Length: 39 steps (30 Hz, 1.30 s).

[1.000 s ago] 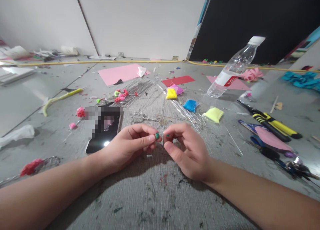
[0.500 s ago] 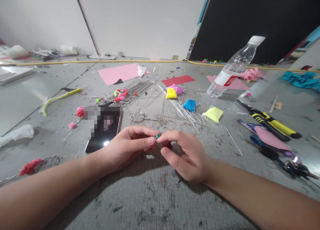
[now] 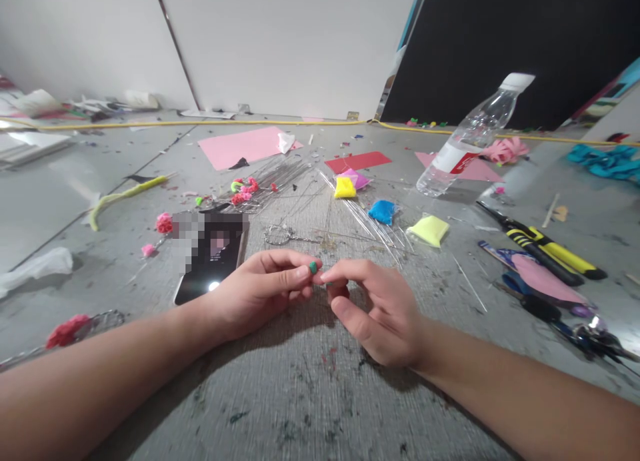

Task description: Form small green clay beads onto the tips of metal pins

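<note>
surface: grey floor | on it: phone; bottle; pliers; pink paper

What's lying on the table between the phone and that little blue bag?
In the head view, a metal key ring and thin wires lie between the phone and the blue bag.

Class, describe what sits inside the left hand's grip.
A small green bead shows at the tips of the left hand, pinched between thumb and forefinger; the right hand touches it with its fingertips. Curled fingers cover the palm, so anything deeper is hidden.
</note>
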### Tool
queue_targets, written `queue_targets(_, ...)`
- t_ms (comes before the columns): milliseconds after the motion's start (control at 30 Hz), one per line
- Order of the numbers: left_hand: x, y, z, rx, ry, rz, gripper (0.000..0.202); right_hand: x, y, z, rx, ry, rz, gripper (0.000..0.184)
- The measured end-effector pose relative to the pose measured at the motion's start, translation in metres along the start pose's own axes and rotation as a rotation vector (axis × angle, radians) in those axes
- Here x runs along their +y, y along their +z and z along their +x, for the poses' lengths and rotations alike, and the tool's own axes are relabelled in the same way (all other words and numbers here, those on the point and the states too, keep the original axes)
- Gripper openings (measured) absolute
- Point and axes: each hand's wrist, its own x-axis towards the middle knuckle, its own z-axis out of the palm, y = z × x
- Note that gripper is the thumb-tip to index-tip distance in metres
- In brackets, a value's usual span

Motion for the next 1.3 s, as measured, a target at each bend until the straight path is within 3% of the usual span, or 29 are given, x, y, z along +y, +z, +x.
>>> queue_targets(767,-0.0018,-0.0001,-0.0002,-0.086,0.039,-0.065,0.015,0.0036,0.0019,-0.0015,0.048,-0.153,-0.202,0.038)
queue_targets(1300,-0.0022,0.0027,0.0005,-0.058,0.054,-0.035,0.018,0.0044,0.0025,-0.0029,0.03,-0.119,-0.112,0.038)
